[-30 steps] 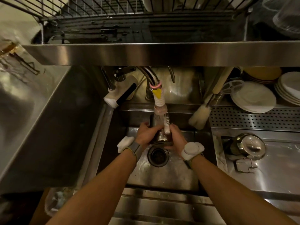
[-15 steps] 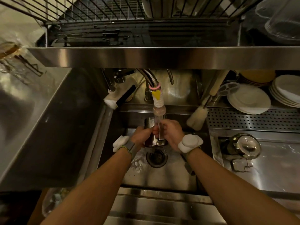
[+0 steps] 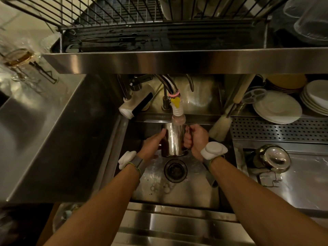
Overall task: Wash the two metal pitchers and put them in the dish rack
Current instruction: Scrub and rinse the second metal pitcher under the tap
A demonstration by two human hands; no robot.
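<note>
**Pitcher held upright under the tap, between both hands**

A steel pitcher (image 3: 173, 139) stands upright over the sink (image 3: 177, 194), just above the drain (image 3: 175, 170), with its mouth directly beneath the faucet nozzle (image 3: 178, 114). Its long axis runs vertically. The right hand (image 3: 196, 139) is curled round the handle on the pitcher's right side. The left hand (image 3: 151, 145) wraps the opposite wall. Both hands touch it, so neither is nearer. The pitcher looks shiny, wet and streaked with reflections. A second pitcher (image 3: 271, 159) waits on the counter to the right. The dish rack (image 3: 115, 18) sits overhead, well above the hands.
</note>
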